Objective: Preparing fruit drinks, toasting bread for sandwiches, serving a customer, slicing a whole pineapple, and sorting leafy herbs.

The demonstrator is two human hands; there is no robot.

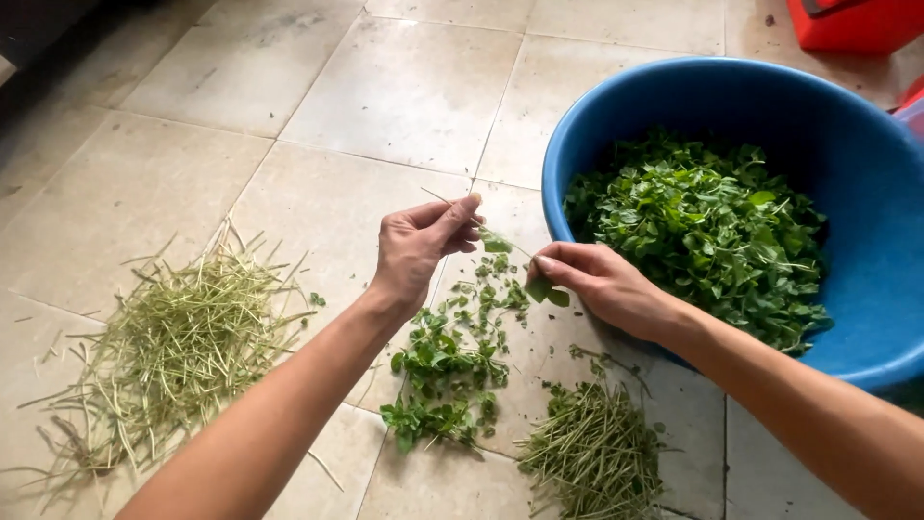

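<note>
A thin green sprig (500, 243) is pinched at centre frame between the left hand (416, 248) and right hand (602, 284), fingers closed on stem and leaves. Leaf-stripping appears to be in hand. A blue basin (674, 91) of picked leaves sits at two o'clock; bare stems (178, 347) are heaped at eight o'clock. A gentle pull along the stem seems called for.

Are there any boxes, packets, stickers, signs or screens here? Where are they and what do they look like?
None in view: no package, label, sign or screen.
Blue tub: right side, round, holding green leaves.
Red container: top right corner, only partly seen, no label visible.
</note>
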